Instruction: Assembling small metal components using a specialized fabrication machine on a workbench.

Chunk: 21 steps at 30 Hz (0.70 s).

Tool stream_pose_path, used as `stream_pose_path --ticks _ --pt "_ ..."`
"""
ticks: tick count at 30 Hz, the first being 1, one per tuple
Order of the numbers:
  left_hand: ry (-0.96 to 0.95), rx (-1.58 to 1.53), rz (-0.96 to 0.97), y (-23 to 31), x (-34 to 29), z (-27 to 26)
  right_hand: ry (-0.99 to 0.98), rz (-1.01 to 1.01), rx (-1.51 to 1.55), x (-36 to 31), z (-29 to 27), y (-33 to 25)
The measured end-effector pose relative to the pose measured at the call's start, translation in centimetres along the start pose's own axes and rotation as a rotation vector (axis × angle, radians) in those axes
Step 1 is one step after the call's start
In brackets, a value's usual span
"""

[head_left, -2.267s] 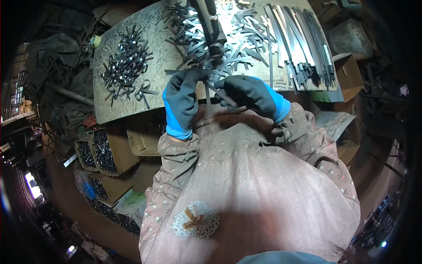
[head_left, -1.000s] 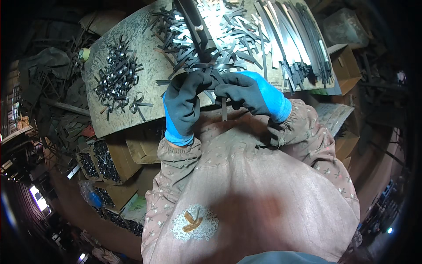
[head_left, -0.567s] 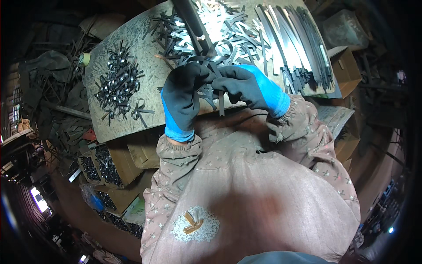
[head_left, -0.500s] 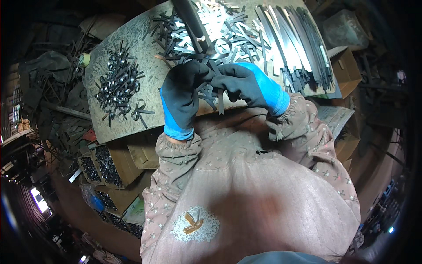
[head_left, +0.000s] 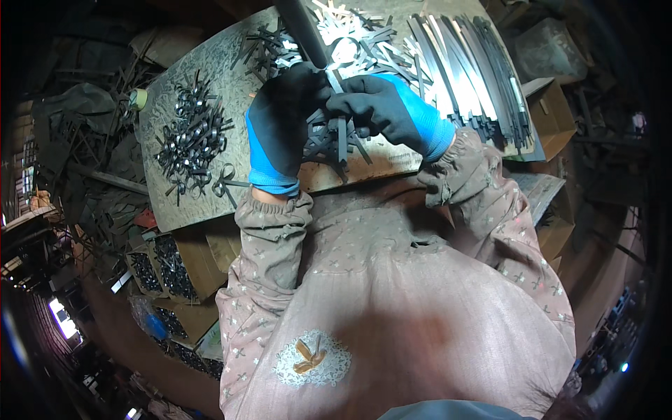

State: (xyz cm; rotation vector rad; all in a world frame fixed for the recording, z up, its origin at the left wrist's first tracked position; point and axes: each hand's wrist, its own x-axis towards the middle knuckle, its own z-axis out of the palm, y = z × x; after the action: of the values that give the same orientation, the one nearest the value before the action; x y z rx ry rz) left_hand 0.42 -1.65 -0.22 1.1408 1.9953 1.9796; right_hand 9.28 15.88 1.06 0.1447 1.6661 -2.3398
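Note:
Both hands wear blue gloves with black palms and meet above the table [head_left: 175,210]. My left hand [head_left: 288,115] is closed, its fingertips near the lower end of a dark tube [head_left: 301,31]; what they pinch is mostly hidden by the glove. My right hand [head_left: 378,110] pinches a narrow dark strip [head_left: 342,140], whose cut end hangs below the fingers. A loop [head_left: 344,52] shows just above the fingers, washed out by bright light. Under and behind the hands lies a pile of short loose strips [head_left: 381,42].
Looped strips [head_left: 192,143] lie heaped on the table's left. Long dark strips [head_left: 462,77] lie side by side at the right. A roll of tape [head_left: 138,99] sits by the left edge. Cardboard boxes [head_left: 199,262] with dark pieces stand lower left; another box [head_left: 551,115] is at right.
Both hands have shifted a little left and upward, closer to the tube's end. The strip's hanging end has moved left with them, and the right fingers are set closer around it.

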Motion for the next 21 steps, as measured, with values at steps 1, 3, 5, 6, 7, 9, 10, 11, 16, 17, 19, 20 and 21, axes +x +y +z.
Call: stream_pose_path --ticks 1,3,5,6,7,9,10,11,16,17,19,20,21 --pt "0.008 -0.009 -0.017 0.2 0.2 0.0 0.028 -0.065 -0.093 0.0 -0.1 0.1" --pt "0.017 -0.018 -0.030 0.4 0.4 -0.1 0.056 -0.133 -0.188 -0.1 0.0 -0.3" --pt "0.066 -0.211 -0.141 -0.1 0.2 -0.2 -0.016 -0.085 -0.246 0.0 -0.3 -0.7" --pt "0.068 -0.209 -0.140 -0.4 0.2 -0.5 -0.018 -0.086 -0.247 0.0 -0.2 -0.8" --pt "0.027 0.061 -0.011 -0.6 0.3 -0.8 -0.005 -0.060 -0.184 -0.1 0.0 -1.0" --pt "-0.021 0.325 0.120 -0.1 0.7 -0.7 0.017 -0.036 -0.121 -0.5 0.3 -1.2" --pt "-0.046 0.397 0.151 0.4 0.9 -0.7 0.042 -0.067 -0.148 -0.7 0.5 -1.2" --pt "-0.066 0.473 0.180 0.7 1.0 -0.8 0.061 -0.098 -0.175 -0.7 0.6 -1.2" --pt "-0.013 0.254 0.116 -0.1 0.6 -0.3 0.041 -0.038 -0.116 -0.4 0.2 -1.4" --pt "0.007 0.208 0.096 -0.2 0.4 -0.3 0.051 0.031 -0.025 -0.3 0.2 -1.3" --pt "0.010 0.270 0.133 -1.2 0.3 -0.7 0.055 -0.003 -0.078 -0.3 0.4 -1.1" --pt "0.011 0.327 0.170 -1.3 0.5 -0.8 0.064 -0.037 -0.130 -0.3 0.5 -1.1" --pt "0.012 0.328 0.170 -1.3 0.5 -0.8 0.063 -0.037 -0.131 -0.2 0.5 -1.1"
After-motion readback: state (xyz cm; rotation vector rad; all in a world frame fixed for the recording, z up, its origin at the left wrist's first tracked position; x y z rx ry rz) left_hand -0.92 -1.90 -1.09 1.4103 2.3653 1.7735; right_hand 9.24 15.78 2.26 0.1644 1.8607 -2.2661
